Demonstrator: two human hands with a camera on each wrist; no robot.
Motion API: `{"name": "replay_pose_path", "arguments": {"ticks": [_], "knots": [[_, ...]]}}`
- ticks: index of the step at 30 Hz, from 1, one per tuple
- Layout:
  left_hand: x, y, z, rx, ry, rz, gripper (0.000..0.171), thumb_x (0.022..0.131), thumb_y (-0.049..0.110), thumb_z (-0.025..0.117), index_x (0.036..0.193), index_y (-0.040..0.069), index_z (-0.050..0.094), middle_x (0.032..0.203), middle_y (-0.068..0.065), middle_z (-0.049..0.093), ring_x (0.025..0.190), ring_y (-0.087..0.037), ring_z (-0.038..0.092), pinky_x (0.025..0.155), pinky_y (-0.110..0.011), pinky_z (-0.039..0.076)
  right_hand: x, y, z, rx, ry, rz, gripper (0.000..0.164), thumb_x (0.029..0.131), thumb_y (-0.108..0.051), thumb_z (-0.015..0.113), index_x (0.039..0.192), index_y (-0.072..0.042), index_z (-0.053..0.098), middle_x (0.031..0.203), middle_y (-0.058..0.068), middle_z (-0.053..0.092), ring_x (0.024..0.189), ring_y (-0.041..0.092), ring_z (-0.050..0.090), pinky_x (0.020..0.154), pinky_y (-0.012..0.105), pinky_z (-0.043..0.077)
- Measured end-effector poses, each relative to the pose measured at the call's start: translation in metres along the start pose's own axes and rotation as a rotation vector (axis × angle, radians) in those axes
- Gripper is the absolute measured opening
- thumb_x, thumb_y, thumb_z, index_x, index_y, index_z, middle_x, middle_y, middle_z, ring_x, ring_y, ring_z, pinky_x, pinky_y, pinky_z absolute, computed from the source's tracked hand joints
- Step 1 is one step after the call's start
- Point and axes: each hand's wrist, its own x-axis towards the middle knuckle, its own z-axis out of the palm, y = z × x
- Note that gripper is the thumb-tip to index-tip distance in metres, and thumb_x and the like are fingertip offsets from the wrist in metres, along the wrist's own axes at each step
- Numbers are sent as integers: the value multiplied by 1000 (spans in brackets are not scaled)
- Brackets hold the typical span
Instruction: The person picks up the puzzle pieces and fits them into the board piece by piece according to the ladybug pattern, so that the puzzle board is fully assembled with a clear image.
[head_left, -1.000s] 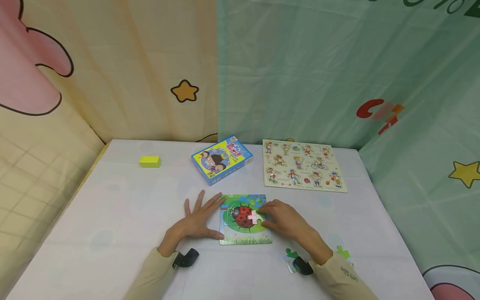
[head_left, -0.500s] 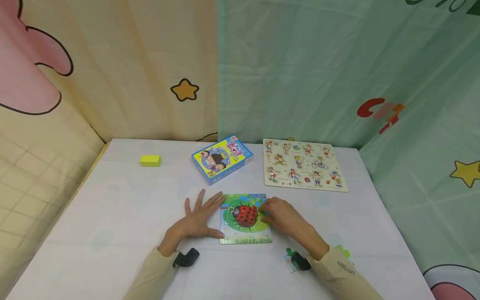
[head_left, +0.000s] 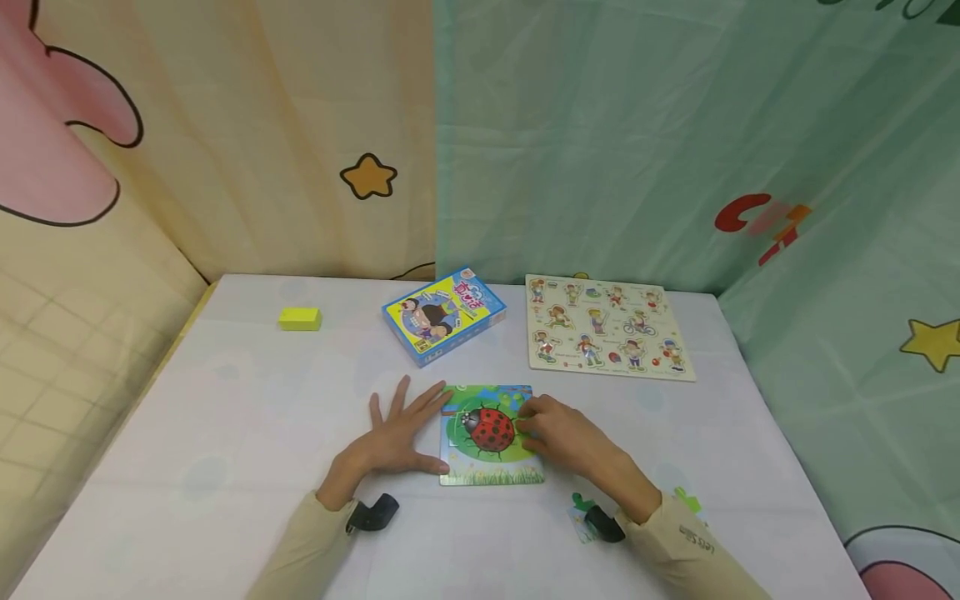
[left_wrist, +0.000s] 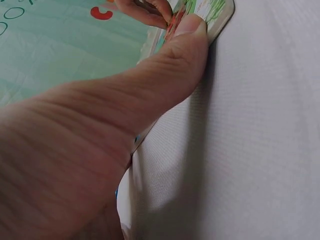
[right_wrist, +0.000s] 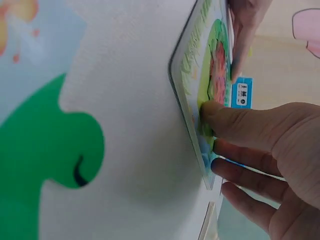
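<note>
A square ladybug jigsaw puzzle (head_left: 489, 462) lies flat in its tray at the table's centre, the red ladybug whole in view. My left hand (head_left: 390, 442) is spread at its left side, with the fingertips on the upper left corner and the thumb (left_wrist: 192, 32) on the lower left edge. Over the right edge, my right hand (head_left: 566, 437) has its thumb and curled fingertips on a green puzzle piece (right_wrist: 206, 127) beside the ladybug, partly covering it. In the right wrist view, a loose piece with a green knob (right_wrist: 75, 135) looms close to the camera.
Loose puzzle pieces lie near my right wrist, one with a green knob (head_left: 582, 502) and a light green one (head_left: 686, 500). Toward the back are a yellow block (head_left: 300, 319), a blue and yellow box (head_left: 444, 317) and a board of children figures (head_left: 611, 329).
The puzzle piece in my right fingers has gone down into the gap at the ladybug's right, covering the white and pink patch. My left hand has stayed in place.
</note>
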Motion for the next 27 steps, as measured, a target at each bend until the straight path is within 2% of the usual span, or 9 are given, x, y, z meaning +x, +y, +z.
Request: {"name": "replay_pose_path", "arguments": {"ticks": [4, 8, 19, 23, 27], "knots": [[0, 0, 0, -3, 2, 3, 110, 72, 52, 86, 160, 23, 27, 170, -2, 13, 151, -49, -16, 106, -78, -19, 1, -3, -1, -23, -16, 3, 22, 88, -15, 77, 108, -8, 78, 116, 9, 67, 112, 26, 64, 92, 39, 57], [-1, -1, 0, 3, 7, 9, 110, 72, 51, 86, 160, 22, 27, 170, -2, 13, 151, -49, -16, 106, -79, -18, 2, -5, -1, 10, -19, 44, 23, 86, -14, 79, 108, -8, 78, 115, 7, 68, 111, 25, 65, 92, 40, 57], [-3, 2, -1, 0, 53, 59, 95, 80, 45, 81, 158, 24, 32, 169, -2, 16, 151, -49, -13, 106, -79, -17, 9, 0, 0, -10, 55, 63, 13, 85, -8, 79, 98, -8, 79, 105, 7, 74, 99, 25, 70, 81, 40, 60], [-3, 3, 0, 12, 35, 53, 96, 81, 49, 80, 159, 24, 30, 170, -2, 14, 151, -49, -15, 105, -79, -18, 10, 2, -3, -27, 14, 48, 11, 88, -8, 75, 98, -6, 78, 110, 9, 74, 103, 27, 70, 87, 42, 59], [-1, 2, 2, 40, 6, 38, 110, 72, 59, 83, 160, 24, 26, 170, -1, 10, 151, -49, -17, 105, -80, -18, 2, 7, -6, -8, -45, 21, 23, 92, -13, 72, 113, -4, 74, 126, 12, 66, 118, 30, 63, 98, 45, 54]]}}
